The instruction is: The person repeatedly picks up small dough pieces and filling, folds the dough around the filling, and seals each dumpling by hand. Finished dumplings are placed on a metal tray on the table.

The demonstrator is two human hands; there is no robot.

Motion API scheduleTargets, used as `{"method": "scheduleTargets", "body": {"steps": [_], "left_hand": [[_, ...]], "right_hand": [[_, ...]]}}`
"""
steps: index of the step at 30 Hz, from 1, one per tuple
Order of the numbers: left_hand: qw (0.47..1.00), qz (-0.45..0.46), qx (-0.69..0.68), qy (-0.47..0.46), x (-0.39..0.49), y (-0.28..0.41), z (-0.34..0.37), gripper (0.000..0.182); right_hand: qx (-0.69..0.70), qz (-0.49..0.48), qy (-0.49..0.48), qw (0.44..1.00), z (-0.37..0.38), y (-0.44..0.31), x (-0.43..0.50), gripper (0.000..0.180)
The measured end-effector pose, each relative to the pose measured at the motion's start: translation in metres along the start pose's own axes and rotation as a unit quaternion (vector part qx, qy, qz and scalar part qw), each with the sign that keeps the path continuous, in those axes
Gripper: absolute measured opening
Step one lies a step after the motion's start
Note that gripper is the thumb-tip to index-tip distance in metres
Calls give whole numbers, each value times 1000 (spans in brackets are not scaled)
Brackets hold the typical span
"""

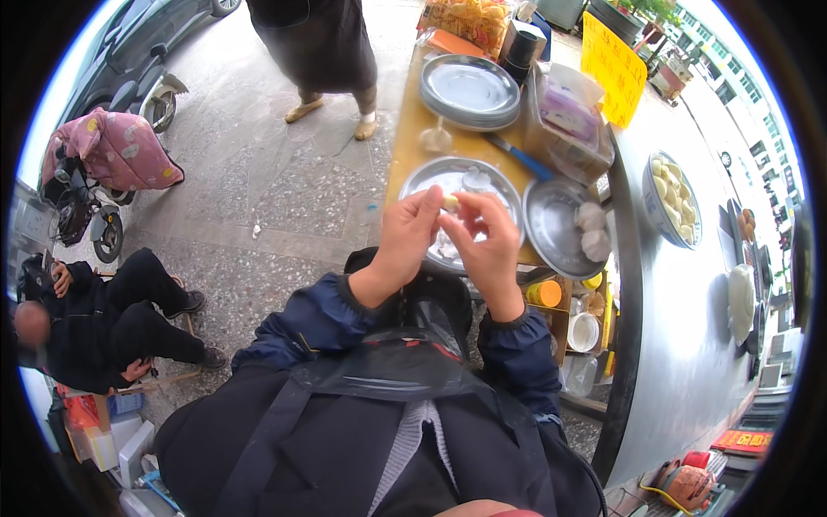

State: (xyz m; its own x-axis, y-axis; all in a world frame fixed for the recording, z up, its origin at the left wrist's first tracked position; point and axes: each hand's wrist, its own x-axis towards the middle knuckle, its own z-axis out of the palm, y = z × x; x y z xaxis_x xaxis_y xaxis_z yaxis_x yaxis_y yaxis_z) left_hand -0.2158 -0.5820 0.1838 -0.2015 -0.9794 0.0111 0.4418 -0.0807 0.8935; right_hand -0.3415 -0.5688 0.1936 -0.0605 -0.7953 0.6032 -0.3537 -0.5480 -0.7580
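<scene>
A pale garlic clove (450,203) is pinched between the fingertips of my left hand (408,236) and my right hand (490,236). Both hands are above a round metal plate (417,183) that holds white garlic skins (477,179). My fingers hide part of the clove and of the plate. To the right, a metal dish (549,216) contains several whole garlic bulbs (592,239). Another garlic bulb (436,138) rests on the yellow tabletop (404,148), just beyond the plate. Near it lies a blue-handled tool (526,160), its far end partly hidden.
Stacked metal plates (470,90) stand farther back, beside a box with a tissue pack (568,110). On the metal counter (672,310) at right is a bowl of pale, dumpling-like pieces (673,200). One person (316,45) stands ahead; another (110,316) sits at left near a scooter (106,161).
</scene>
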Motion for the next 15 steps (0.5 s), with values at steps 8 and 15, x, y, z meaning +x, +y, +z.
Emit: {"method": "scheduleTargets", "body": {"steps": [8, 15], "left_hand": [[994, 91, 61, -28, -10, 11, -4, 16], [991, 63, 98, -64, -20, 25, -12, 14]], "right_hand": [[48, 19, -14, 999, -10, -12, 3, 13], [173, 127, -24, 976, -12, -19, -4, 5]]}}
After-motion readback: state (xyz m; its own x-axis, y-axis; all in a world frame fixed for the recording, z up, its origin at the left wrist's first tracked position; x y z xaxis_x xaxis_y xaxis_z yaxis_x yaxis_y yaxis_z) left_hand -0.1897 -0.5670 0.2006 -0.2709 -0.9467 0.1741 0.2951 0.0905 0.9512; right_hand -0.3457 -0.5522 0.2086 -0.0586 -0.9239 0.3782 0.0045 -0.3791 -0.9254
